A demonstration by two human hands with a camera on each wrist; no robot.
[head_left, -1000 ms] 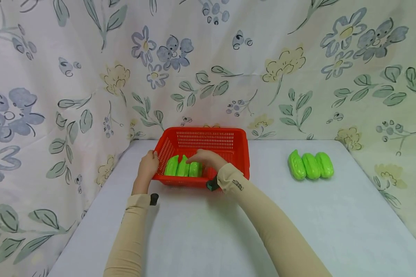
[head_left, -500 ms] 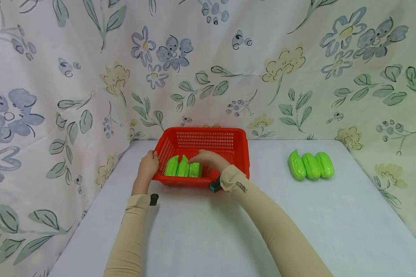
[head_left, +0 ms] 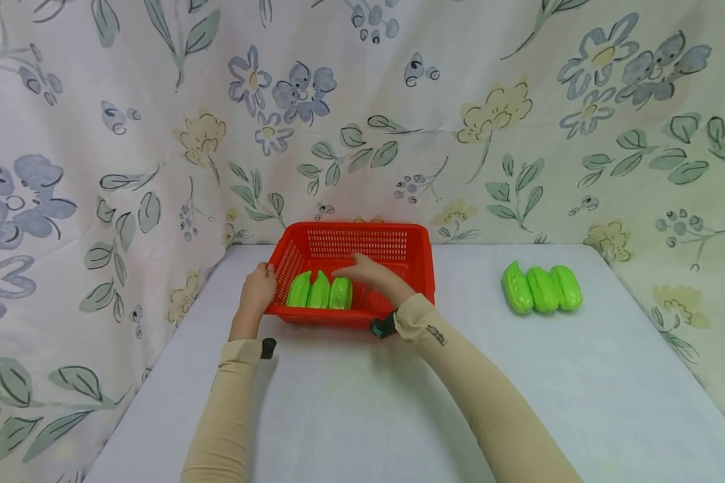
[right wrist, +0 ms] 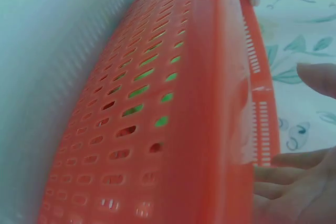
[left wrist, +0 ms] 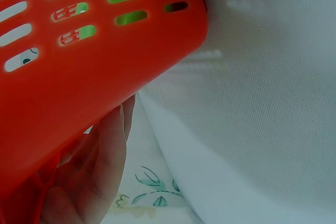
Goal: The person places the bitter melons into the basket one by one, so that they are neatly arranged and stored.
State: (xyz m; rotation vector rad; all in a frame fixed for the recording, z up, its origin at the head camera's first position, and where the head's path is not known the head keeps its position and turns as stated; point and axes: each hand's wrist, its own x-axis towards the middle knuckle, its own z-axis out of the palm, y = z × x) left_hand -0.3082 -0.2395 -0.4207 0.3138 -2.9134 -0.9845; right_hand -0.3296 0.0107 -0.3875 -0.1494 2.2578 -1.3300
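A red plastic basket (head_left: 399,318) with slotted walls stands on the table. My left hand (head_left: 258,288) grips its left rim; in the left wrist view the fingers (left wrist: 107,150) curl against the outside wall. Three glossy, bright green oblong pieces lie side by side at the basket's left: a left one (head_left: 299,290), a middle one (head_left: 319,291) and a right one (head_left: 341,294). My right hand (head_left: 374,275) is over the basket just right of them, holding nothing. In the right wrist view its thumb (right wrist: 317,80) stands apart from its straight fingers (right wrist: 283,174).
Three more green oblong pieces (head_left: 542,290) lie in a row on the white-covered table (head_left: 610,376), right of the basket. A floral curtain (head_left: 399,100) hangs behind the table and along its sides.
My right hand has drawn away from the right green piece in the basket, moving up and to the right, its fingers loosening. The left hand and the basket stay put.
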